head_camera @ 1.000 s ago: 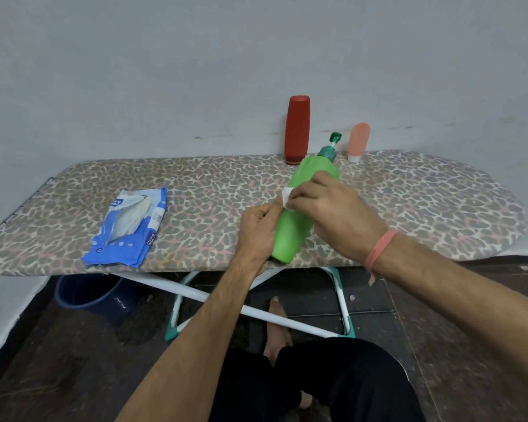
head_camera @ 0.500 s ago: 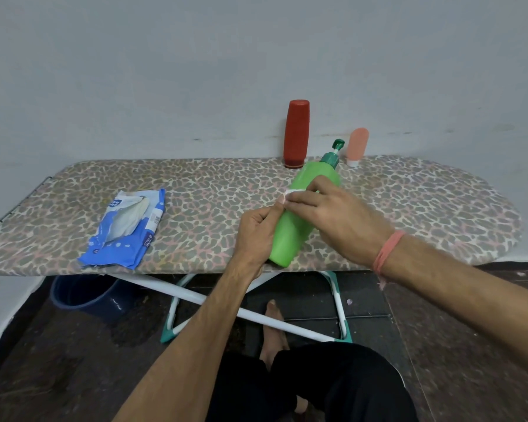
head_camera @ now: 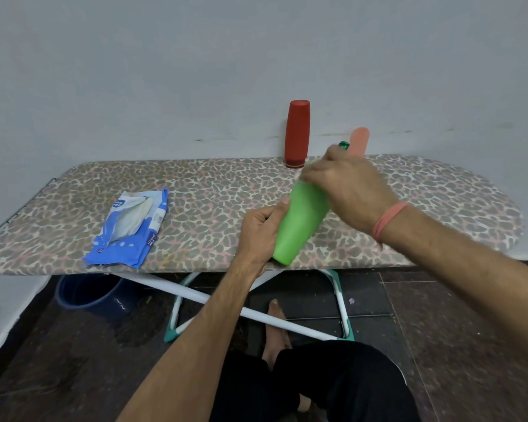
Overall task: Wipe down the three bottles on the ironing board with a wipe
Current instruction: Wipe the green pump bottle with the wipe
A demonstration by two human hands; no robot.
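Green plastic, the pump bottle (head_camera: 302,220) tilts over the ironing board's (head_camera: 226,190) near edge, light and slick, so our left hand (head_camera: 261,233) grips its base while our right hand (head_camera: 345,181) curls round its shoulder.

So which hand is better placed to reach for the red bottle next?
Probably the right hand. It is already up by the green bottle's neck, closest to the red bottle standing at the wall. The left hand grips the green bottle's lower body at the ironing board's near edge.
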